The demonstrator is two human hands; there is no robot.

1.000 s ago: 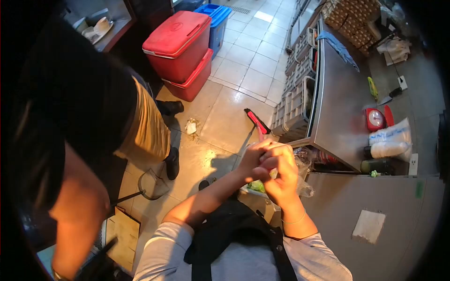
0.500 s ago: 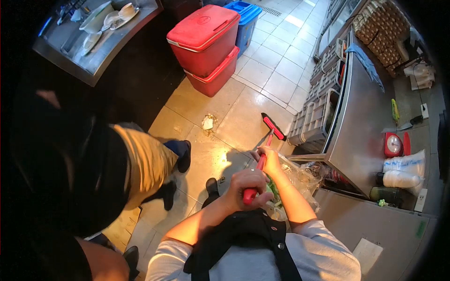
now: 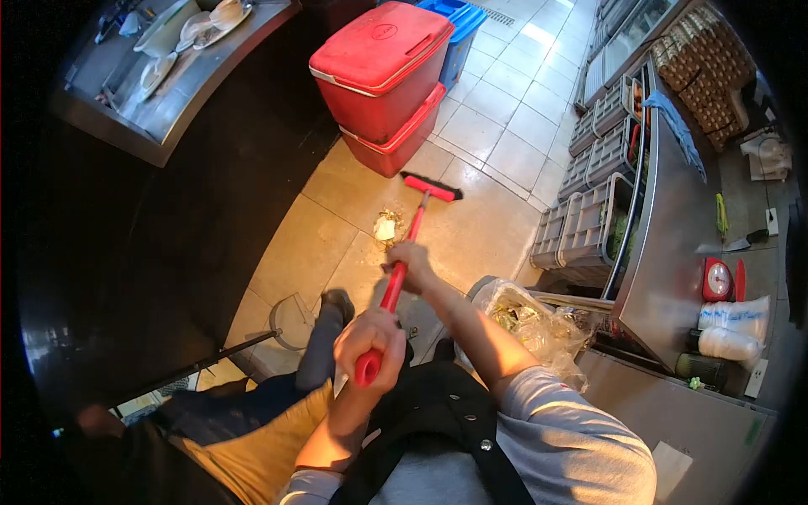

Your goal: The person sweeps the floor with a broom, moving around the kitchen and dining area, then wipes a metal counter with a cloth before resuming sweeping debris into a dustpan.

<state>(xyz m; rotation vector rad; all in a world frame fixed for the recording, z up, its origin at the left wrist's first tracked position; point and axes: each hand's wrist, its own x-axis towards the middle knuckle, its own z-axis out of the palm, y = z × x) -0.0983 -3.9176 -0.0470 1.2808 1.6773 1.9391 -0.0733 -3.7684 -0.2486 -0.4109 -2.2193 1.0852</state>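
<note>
A red-handled broom reaches forward from my body, its red and black head point(image 3: 433, 186) on the tiled floor beside the lower red bin. My left hand point(image 3: 368, 343) is wrapped round the top end of the handle. Farther down the shaft, my right hand point(image 3: 411, 266) grips it too. Just left of the shaft, a small pile of debris with a whitish piece point(image 3: 385, 229) lies on the tiles.
Stacked red bins point(image 3: 379, 67) and a blue bin point(image 3: 465, 38) stand ahead. Another person in a tan apron point(image 3: 261, 446) is close at my left. A lined waste container point(image 3: 522, 324), crates point(image 3: 589, 219) and a steel counter point(image 3: 673, 227) are at right.
The broom head has moved left and forward, from near the crates to beside the red bins. Both my hands moved left with it. The other person has shifted down and back at left.
</note>
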